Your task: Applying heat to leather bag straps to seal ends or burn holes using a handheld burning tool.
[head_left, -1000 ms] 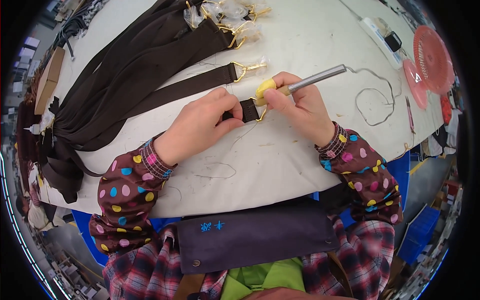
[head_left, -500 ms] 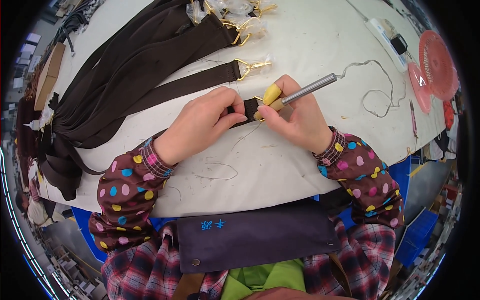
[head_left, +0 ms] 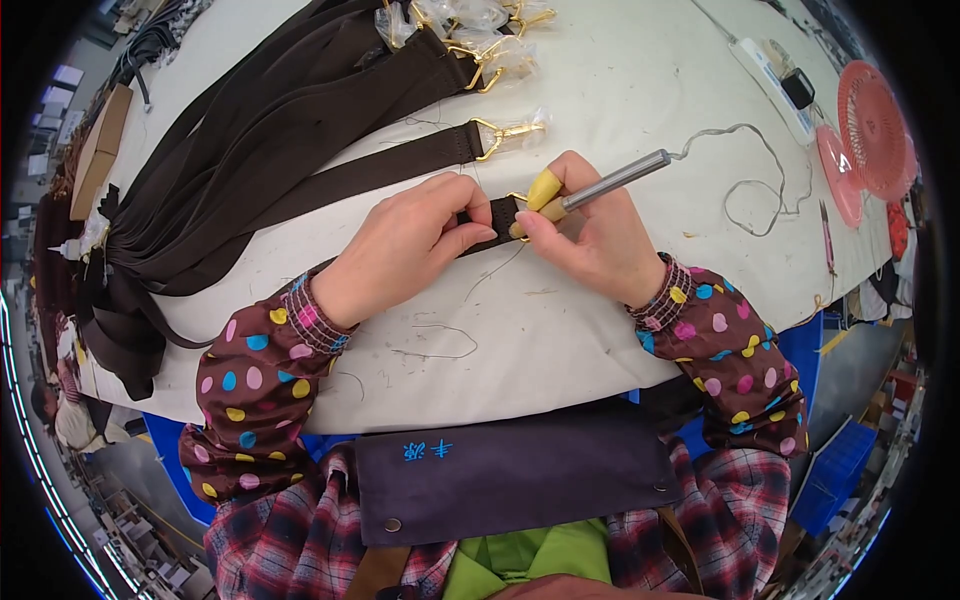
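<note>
My left hand (head_left: 405, 235) pinches a dark brown webbing strap (head_left: 503, 220) close to its end, where a gold metal buckle (head_left: 519, 198) is attached. Between the thumb and fingers of my right hand (head_left: 590, 225) is a corded pen-shaped tool (head_left: 620, 178) with a silver handle. Its working tip is hidden at the strap end. A yellow finger cot (head_left: 543, 189) covers one right fingertip. Just beyond lies another strap (head_left: 390, 165) with a gold clasp (head_left: 490, 138) partly in clear plastic.
A bundle of brown straps (head_left: 260, 120) spreads across the left of the pale tabletop (head_left: 560, 340), tied near a white nozzle bottle (head_left: 70, 248). At the right are a white power strip (head_left: 775, 85), a pink fan (head_left: 877, 125) and thin tweezers (head_left: 828, 238). Loose threads (head_left: 450, 340) lie nearby.
Almost nothing differs. The strap and my left hand have shifted very slightly to the right, and the pen tool's handle has tipped a little.
</note>
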`<control>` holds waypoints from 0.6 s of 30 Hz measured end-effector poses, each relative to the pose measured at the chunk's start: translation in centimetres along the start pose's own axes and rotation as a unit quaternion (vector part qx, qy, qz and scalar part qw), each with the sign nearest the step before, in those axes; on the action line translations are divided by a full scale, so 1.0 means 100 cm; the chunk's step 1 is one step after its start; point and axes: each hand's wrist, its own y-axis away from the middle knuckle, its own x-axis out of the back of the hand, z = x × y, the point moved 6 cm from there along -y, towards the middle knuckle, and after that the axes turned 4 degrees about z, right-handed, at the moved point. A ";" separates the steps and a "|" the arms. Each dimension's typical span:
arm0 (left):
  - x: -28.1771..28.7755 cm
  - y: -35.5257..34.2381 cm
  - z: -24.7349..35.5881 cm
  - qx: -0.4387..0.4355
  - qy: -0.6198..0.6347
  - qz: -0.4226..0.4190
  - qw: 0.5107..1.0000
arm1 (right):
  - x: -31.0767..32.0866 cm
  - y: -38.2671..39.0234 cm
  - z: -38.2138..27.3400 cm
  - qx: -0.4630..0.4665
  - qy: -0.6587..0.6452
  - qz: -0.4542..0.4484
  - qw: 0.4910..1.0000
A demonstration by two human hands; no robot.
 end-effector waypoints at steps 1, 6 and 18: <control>0.000 0.000 0.000 0.001 -0.001 0.000 1.000 | 0.000 0.000 0.000 0.004 0.000 0.000 1.000; 0.003 -0.004 -0.003 0.076 0.029 -0.001 0.997 | 0.006 0.001 -0.004 0.052 -0.024 0.044 0.997; -0.001 -0.025 0.002 -0.042 -0.020 -0.105 0.993 | 0.006 0.000 0.005 -0.010 -0.040 0.045 0.998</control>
